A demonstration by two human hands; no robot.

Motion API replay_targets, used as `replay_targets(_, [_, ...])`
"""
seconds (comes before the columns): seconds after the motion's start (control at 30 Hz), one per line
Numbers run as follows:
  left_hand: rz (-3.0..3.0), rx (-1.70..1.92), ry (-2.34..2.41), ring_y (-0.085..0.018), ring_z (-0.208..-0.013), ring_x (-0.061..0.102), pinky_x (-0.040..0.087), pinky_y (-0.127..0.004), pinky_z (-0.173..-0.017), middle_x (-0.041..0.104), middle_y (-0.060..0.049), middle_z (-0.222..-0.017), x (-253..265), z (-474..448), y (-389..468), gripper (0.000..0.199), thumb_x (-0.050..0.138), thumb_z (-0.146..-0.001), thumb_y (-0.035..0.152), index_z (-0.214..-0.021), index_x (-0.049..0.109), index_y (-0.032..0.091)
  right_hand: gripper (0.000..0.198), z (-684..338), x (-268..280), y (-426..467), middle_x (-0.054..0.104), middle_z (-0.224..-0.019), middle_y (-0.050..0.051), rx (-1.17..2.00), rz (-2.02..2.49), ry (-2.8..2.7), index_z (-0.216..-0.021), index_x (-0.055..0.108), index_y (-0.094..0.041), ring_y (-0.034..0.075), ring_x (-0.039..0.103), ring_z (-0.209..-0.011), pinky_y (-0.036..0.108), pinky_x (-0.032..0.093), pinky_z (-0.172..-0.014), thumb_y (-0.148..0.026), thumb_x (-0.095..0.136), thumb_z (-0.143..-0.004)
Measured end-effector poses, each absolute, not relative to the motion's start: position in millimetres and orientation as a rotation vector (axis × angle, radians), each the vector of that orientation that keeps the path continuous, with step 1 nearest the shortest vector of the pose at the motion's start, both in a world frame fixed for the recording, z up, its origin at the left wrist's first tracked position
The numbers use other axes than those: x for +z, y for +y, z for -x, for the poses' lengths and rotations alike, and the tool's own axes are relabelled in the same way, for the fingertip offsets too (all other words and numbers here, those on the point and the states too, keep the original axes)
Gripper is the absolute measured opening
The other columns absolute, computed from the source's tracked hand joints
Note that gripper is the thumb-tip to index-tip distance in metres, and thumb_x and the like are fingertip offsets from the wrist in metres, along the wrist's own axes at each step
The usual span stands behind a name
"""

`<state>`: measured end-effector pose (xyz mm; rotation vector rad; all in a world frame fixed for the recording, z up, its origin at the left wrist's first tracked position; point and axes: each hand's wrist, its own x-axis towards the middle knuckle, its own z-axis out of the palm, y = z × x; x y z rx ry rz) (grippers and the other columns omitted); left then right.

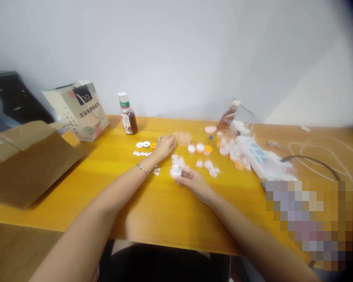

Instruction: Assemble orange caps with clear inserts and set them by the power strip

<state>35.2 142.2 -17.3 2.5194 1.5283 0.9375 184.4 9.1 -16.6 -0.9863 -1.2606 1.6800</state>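
Observation:
My right hand (194, 182) is closed round a small white round piece (175, 171), like a bottle cap or little tub, held just above the table. My left hand (165, 145) reaches further out, beside a group of pale see-through round pieces (184, 138); its fingertips are blurred and partly hidden. Left of that wrist lie white rings (143, 144), an orange ring (153, 145) and a row of small white pieces (141, 154). White patterned cut-outs (178, 160) lie between the hands, with more patterned cut-outs (208, 166) to the right. White and orange round tubs (200, 147) stand behind these.
A brown cardboard box (44, 168) and a paper bag (85, 111) stand at left. Two bottles, one upright (128, 119) and one tilted (228, 116), are at the back. Right are piled caps (229, 149), a white power strip (257, 156), cables (317, 162) and a pixelated patch.

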Motion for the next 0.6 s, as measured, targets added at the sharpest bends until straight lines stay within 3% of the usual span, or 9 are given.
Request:
replay_targets(0.17, [-2.401, 1.153, 1.443, -0.021, -0.104, 0.051, 0.038, -0.036, -0.091, 0.056, -0.010, -0.108, 2.6, -25.2, 118.1, 0.026, 0.051, -0.081, 0.020, -0.107, 0.050, 0.016, 0.029, -185.3, -14.9, 7.9, 0.060, -0.066, -0.003, 1.661, 0.969, -1.266, -0.089, 0.065, -0.018, 0.008, 0.047, -0.057, 0.023, 0.039, -0.060, -0.027, 0.072, -0.063])
replay_targets(0.33, [-1.860, 1.384, 1.013, -0.015, -0.088, 0.057, 0.048, -0.028, -0.075, 0.056, -0.007, -0.103, 22.1, -5.9, 53.8, 0.024, 0.057, -0.079, 0.026, -0.101, 0.052, 0.018, 0.023, -183.4, -8.6, 2.4, 0.060, -0.068, -0.002, 1.635, 0.978, -1.301, -0.084, 0.065, -0.018, 0.008, 0.048, -0.059, 0.023, 0.038, -0.059, -0.029, 0.070, -0.064])
replay_targets(0.6, [-1.772, 1.538, 0.905, -0.015, -0.090, 0.053, 0.049, -0.025, -0.075, 0.050, -0.007, -0.099, 1.8, -7.1, 1.6, 0.025, 0.059, -0.077, 0.021, -0.102, 0.058, 0.019, 0.026, -182.1, -6.4, 0.5, 0.062, -0.075, -0.001, 1.649, 0.977, -1.403, -0.088, 0.066, -0.019, 0.009, 0.049, -0.062, 0.022, 0.039, -0.059, -0.030, 0.069, -0.065])
